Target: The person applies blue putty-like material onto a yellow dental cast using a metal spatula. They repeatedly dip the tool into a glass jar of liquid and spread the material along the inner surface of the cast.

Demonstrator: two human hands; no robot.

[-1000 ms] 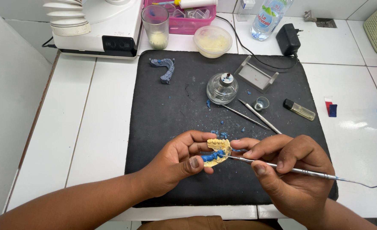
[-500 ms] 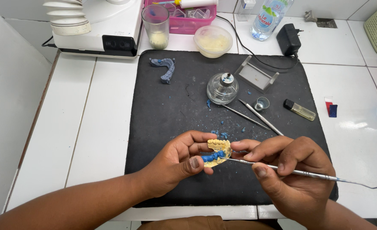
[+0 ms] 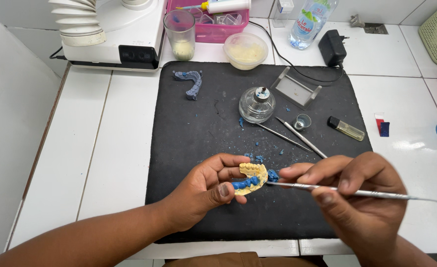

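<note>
My left hand (image 3: pixel 206 193) grips a yellow dental cast (image 3: pixel 252 177) with blue wax on it, held just above the black mat (image 3: pixel 194 143). My right hand (image 3: pixel 357 198) holds a thin metal carving tool (image 3: pixel 357 192) like a pen. Its tip touches the blue wax at the cast's right side.
On the mat lie a blue wax arch (image 3: pixel 191 81), a glass spirit lamp (image 3: pixel 257 105), two metal instruments (image 3: pixel 297 136), a small metal cup (image 3: pixel 302 121), a lighter (image 3: pixel 346 128), a metal stand (image 3: pixel 295 89) and blue wax crumbs. Behind stand a white machine (image 3: pixel 114 29), a glass (image 3: pixel 179 34), a bowl (image 3: pixel 245 49), a bottle (image 3: pixel 309 22).
Both hands have stayed almost where they were. The tool tip has shifted slightly along the blue wax on the cast.
</note>
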